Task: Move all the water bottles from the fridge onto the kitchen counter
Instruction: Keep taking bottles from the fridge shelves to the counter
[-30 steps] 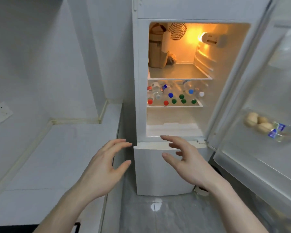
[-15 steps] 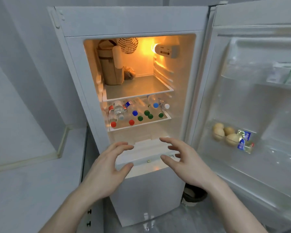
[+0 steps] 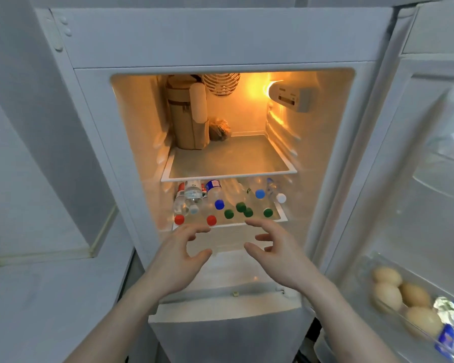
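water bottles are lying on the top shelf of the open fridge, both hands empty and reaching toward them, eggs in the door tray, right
Not quite: the head view shows the water bottles lying on the lower shelf, beneath the top shelf. The rest holds: the fridge is open, the left hand and right hand are empty and reaching toward them, and the eggs sit in the door tray.

Lower shelf (image 3: 281, 218) — bottles (image 3: 194, 195) (lying flat)

Clear water bottles (image 3: 215, 197) lie on their sides on the fridge (image 3: 220, 40) lower shelf, caps facing outward: red, blue, green, white. Packed close together.
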Available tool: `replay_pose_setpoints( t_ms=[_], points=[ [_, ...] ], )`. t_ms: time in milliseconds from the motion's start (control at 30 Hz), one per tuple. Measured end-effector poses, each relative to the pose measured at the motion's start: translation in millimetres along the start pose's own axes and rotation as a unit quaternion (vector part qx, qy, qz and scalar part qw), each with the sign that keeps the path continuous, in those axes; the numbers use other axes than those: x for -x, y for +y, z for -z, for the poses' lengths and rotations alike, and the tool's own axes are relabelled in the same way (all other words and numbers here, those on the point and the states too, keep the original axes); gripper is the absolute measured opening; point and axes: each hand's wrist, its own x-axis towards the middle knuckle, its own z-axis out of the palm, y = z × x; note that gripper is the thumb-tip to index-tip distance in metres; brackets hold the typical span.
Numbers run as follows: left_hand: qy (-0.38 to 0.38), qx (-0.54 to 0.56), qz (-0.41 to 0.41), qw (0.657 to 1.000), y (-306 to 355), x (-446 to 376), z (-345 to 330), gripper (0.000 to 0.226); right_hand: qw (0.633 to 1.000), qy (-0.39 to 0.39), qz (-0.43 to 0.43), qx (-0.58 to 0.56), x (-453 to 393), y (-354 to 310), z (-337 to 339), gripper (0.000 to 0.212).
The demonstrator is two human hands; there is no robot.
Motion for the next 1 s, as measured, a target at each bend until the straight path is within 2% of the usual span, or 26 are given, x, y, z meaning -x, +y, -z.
replay_pose_setpoints(
  t_ms=[167, 300, 467, 600, 800, 1000],
  points=[
    [0.009, 0.03, 0.07, 0.997, -20, -35, -10, 0.049, 0.999, -0.029, -0.019, -0.013, -40, 8, -18, 0.053],
    [0.013, 0.106, 0.145, 0.984, -43, -73, -19, 0.051, 0.999, -0.031, -0.035, -0.023, -77, 11, -37, 0.054],
    [0.026, 0.199, 0.255, 0.946, -63, -114, -38, 0.059, 0.996, -0.055, -0.068, -0.004, -115, 11, -56, 0.057],
    [0.049, 0.251, 0.294, 0.921, -77, -145, -45, 0.065, 0.994, -0.065, -0.089, 0.024, -149, 9, -69, 0.063],
    [0.065, 0.32, 0.356, 0.876, -88, -173, -50, 0.059, 0.988, -0.083, -0.123, 0.041, -183, 12, -92, 0.074],
    [0.046, 0.383, 0.361, 0.849, -96, -191, -60, 0.056, 0.986, -0.083, -0.139, 0.027, -204, 19, -106, 0.049]
  ],
)
